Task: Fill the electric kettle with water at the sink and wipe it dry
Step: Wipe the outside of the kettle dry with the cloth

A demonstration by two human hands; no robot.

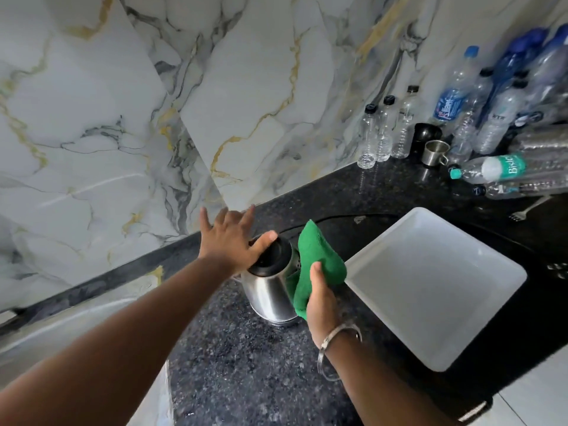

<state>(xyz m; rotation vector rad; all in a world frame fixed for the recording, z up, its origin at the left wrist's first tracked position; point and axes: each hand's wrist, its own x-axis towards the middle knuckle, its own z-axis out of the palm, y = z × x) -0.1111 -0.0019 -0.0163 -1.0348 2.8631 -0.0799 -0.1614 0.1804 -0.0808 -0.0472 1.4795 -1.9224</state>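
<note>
A curved pale sink rim (61, 327) showed at the lower left of the frame, beneath a marble-patterned wall (123, 103) veined in gold and grey. From there the left hand (229, 241) reached up the frame with its fingers spread wide, palm and thumb resting flat on the black lid of the stainless-steel electric kettle (267, 290). The kettle stood upright on the speckled black granite counter (246, 379), just left of centre, close to the wall's dark skirting. Against the kettle's right flank the right hand (321, 299), a metal bangle (335, 342) at its wrist, pinched a green cloth (319, 256) between thumb and fingers, the cloth touching the steel body and rising above the lid. Just right of the cloth lay a white rectangular tray (436, 287), tilted on the counter. In the upper right of the frame, clear plastic water bottles (461, 112) crowded the corner, some upright and some lying flat, with a small steel cup (435, 152) among them and a fork (528, 209) near the right edge.
</note>
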